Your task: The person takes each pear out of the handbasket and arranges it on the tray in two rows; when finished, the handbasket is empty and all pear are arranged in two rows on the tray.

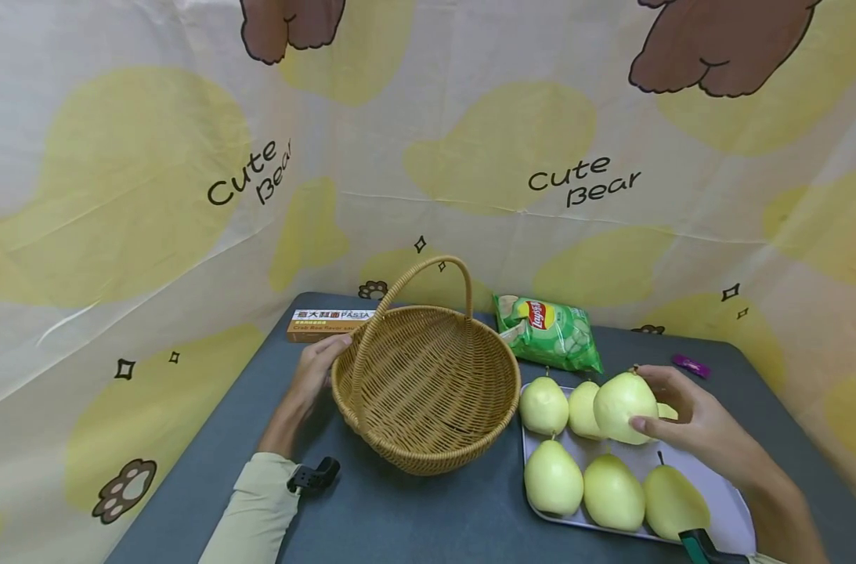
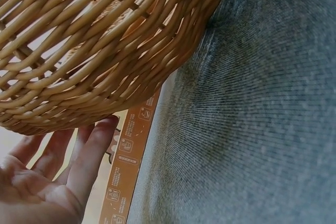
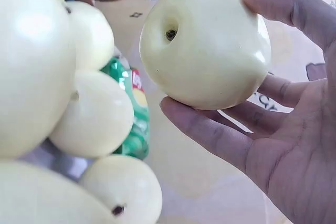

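Note:
A pale green pear point(image 1: 623, 407) is in my right hand point(image 1: 695, 419), raised over a light tray point(image 1: 724, 501). The thumb and fingers grip it from the right side, and its dimpled end faces the right wrist camera point(image 3: 205, 45). More pears point(image 1: 614, 492) lie on the tray in two rows. A woven wicker basket point(image 1: 428, 384) with a tall handle stands left of the tray, with nothing visible inside. My left hand point(image 1: 316, 372) touches the basket's left rim; in the left wrist view its extended fingers point(image 2: 92, 153) meet the weave, some tips hidden.
Behind the basket on the left lies a pasta box point(image 1: 329, 325). A green bag of Lay's chips point(image 1: 549, 333) rests behind the tray. A small purple packet point(image 1: 691, 366) lies at the back right of the grey table point(image 1: 385, 517). A patterned cloth hangs behind.

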A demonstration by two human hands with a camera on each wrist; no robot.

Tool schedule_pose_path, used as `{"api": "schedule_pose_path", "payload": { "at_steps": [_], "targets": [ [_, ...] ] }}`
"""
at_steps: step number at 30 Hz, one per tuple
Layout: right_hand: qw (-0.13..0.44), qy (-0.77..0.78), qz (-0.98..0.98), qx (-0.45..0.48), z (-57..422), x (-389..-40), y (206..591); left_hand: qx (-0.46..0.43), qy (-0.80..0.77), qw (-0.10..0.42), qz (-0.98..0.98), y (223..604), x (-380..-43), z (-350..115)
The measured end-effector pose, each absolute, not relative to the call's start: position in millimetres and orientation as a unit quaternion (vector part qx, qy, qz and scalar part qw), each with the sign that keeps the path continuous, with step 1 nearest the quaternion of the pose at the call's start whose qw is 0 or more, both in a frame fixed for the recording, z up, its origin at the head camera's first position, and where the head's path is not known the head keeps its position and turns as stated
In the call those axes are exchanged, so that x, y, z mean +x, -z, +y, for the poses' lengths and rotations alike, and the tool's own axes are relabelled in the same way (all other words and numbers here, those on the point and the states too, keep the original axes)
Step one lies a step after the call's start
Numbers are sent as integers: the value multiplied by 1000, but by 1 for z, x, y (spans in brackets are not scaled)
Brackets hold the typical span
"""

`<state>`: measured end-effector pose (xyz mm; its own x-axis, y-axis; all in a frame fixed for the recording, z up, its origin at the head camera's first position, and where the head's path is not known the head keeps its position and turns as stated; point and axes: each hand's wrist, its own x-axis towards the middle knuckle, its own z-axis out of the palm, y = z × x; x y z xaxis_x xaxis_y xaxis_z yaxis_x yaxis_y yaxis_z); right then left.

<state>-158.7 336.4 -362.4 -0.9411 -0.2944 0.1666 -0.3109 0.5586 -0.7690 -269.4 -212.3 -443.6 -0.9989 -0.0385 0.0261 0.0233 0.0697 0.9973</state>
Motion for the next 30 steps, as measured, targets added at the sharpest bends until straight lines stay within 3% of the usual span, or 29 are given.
{"api": "schedule_pose_path", "payload": {
  "at_steps": [11,19,30],
  "targets": [
    [57,-443,-885,133,385,-149,380,7,684,21,-730,444,-269,-212],
    [43,-409,-908,77,418,-141,387,4,681,26,-732,444,-269,-213],
    [49,-393,-915,76,454,-135,406,0,680,28,-732,445,-269,-214]
  ]
}}
